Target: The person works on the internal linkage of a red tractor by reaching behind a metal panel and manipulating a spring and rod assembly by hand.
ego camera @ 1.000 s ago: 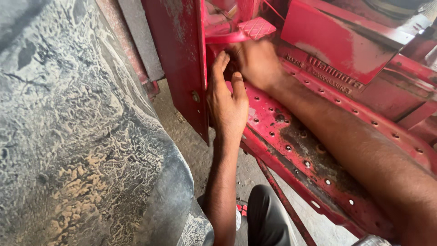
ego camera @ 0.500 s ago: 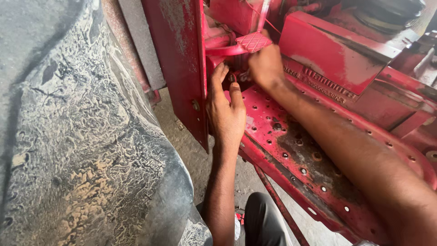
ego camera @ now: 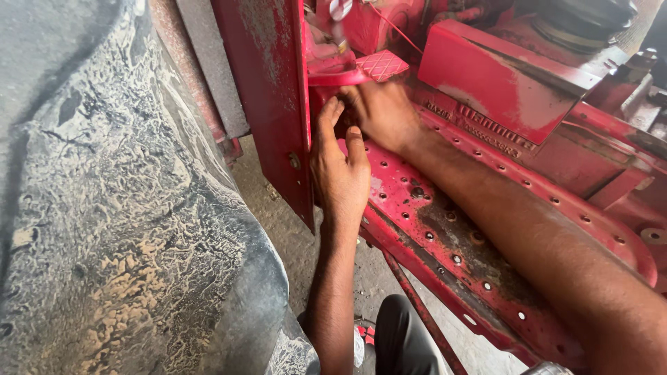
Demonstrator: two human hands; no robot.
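Note:
My left hand (ego camera: 339, 170) reaches up along the edge of a red upright metal panel (ego camera: 267, 90), fingers extended against the corner where the panel meets a red perforated floor plate (ego camera: 445, 229). My right hand (ego camera: 381, 111) lies just beside it, curled under a red pedal with a cross-hatched pad (ego camera: 379, 66). The fingertips of both hands are tucked into the dark gap below the pedal, so whatever they touch there is hidden. No tool shows in either hand.
A big mud-caked tyre (ego camera: 118, 208) fills the left side. A red box-shaped housing (ego camera: 500, 80) sits at the upper right. Bare concrete ground (ego camera: 292, 236) shows between tyre and plate. My dark trouser leg (ego camera: 403, 340) is at the bottom.
The view has shifted slightly; both hands stay at the same gap under the pedal, the left fingers sliding a little higher along the panel edge.

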